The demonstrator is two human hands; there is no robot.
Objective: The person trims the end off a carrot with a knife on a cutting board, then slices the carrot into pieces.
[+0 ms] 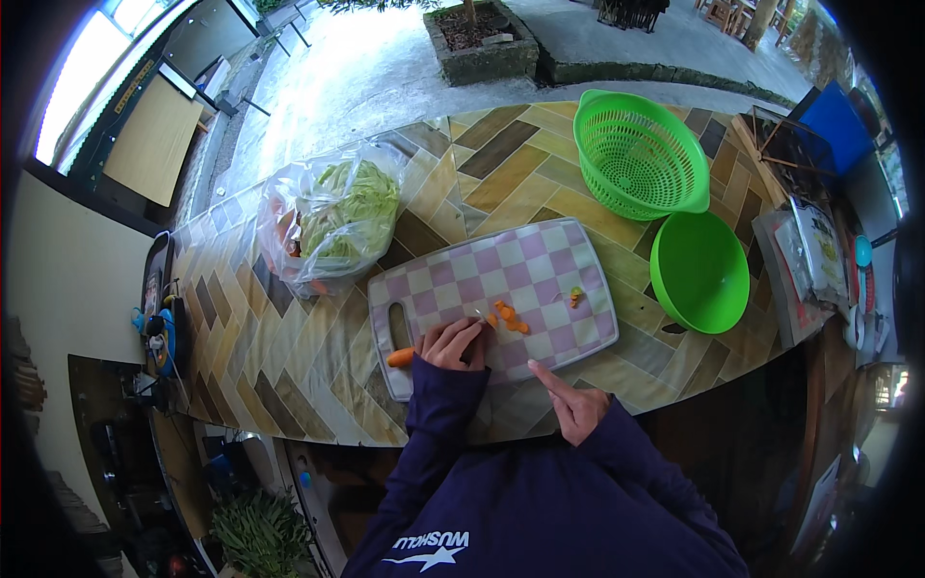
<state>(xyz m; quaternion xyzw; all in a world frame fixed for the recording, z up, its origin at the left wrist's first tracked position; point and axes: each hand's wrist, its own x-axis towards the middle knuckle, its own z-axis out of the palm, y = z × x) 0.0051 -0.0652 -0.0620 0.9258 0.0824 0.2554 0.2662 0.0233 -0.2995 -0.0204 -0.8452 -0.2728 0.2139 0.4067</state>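
Note:
On a pink-and-white checkered cutting board (433,280), my left hand (452,345) holds down a carrot (399,357), whose thick end shows left of my fingers. Orange carrot slices (510,318) lie right of my fingertips, and a small carrot end piece with green on it (576,296) lies farther right. My right hand (574,406) is at the board's near edge, index finger stretched out and the other fingers curled. What it may grip is not clear. A thin bright tip shows beside my left fingertips, possibly a blade.
A plastic bag of leafy vegetables (340,217) stands behind the board at left. A green colander (639,155) and a green bowl (699,273) are at right. Plastic packages (820,249) lie at the far right edge, and a blue device (165,339) at the left edge.

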